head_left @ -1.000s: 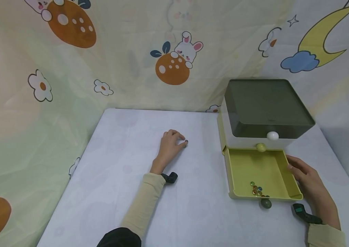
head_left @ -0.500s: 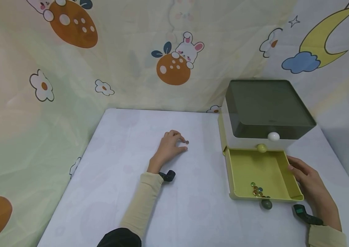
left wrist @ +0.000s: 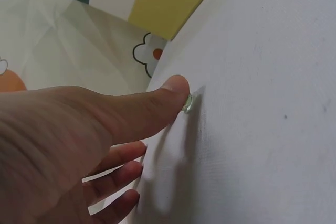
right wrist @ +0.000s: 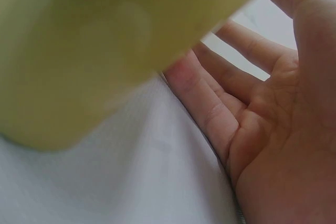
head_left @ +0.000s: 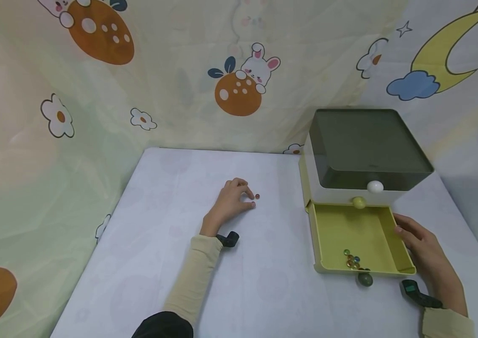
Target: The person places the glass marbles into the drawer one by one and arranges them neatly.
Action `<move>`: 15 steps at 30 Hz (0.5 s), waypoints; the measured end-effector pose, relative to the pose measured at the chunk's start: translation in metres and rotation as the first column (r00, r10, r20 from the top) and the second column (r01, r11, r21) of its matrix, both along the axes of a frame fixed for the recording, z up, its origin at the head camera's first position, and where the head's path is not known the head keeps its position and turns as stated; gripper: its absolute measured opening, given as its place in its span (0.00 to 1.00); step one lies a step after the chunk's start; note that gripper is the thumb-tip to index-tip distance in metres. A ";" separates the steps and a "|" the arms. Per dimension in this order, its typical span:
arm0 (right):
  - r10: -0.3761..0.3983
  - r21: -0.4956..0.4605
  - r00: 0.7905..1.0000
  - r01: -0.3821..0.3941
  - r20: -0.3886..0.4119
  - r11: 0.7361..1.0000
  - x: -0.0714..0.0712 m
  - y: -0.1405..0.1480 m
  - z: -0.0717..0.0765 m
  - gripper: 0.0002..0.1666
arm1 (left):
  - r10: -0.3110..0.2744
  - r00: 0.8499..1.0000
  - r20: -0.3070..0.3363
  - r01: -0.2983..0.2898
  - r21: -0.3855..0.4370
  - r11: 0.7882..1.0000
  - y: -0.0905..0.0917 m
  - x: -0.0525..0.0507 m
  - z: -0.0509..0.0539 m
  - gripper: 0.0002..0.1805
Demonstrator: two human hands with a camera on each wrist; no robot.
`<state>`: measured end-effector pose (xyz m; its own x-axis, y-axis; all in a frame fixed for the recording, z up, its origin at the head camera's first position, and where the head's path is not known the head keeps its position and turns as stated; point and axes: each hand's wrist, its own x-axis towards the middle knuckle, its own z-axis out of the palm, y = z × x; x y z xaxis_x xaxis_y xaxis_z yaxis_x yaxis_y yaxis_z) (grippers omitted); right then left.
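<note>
In the head view, my left hand [head_left: 232, 199] is low over the white table, thumb and index finger apart. A small orange-brown glass marble [head_left: 257, 196] lies just right of its fingertips. The left wrist view shows a greenish clear marble [left wrist: 188, 102] partly hidden behind the thumb tip; whether it is the same one is unclear. My right hand [head_left: 422, 244] rests against the outer right side of a pulled-out yellow-green drawer [head_left: 361, 225], its fingers fairly straight. Several coloured marbles [head_left: 350, 260] sit near the drawer's front wall.
Above the drawer stands the cabinet [head_left: 370, 145], with a dark green top and a white tier, at the table's back right. A dark green knob [head_left: 365, 280] sticks out from the drawer front. A patterned cloth [head_left: 171, 75] hangs behind the white tabletop [head_left: 273, 291].
My left thumb and index finger have parted, and the marble that was between them now lies on the table beside the fingertips. The left hand has shifted slightly left. My right hand stays at the drawer.
</note>
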<state>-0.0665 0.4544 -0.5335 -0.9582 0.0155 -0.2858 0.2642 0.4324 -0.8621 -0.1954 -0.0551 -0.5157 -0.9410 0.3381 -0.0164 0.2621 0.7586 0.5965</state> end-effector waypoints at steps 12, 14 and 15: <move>-0.009 -0.017 1.000 0.009 -0.003 1.000 -0.001 0.000 0.002 0.37 | -0.011 1.000 -0.014 0.011 -0.015 1.000 -0.001 0.000 -0.002 0.06; -0.007 -0.021 1.000 0.007 0.006 1.000 -0.001 0.000 0.002 0.37 | -0.013 1.000 -0.020 0.013 -0.015 1.000 -0.001 0.000 -0.002 0.05; -0.006 -0.020 1.000 0.006 0.011 1.000 -0.001 0.000 0.002 0.38 | -0.014 1.000 -0.022 0.014 -0.016 1.000 -0.001 0.000 -0.002 0.05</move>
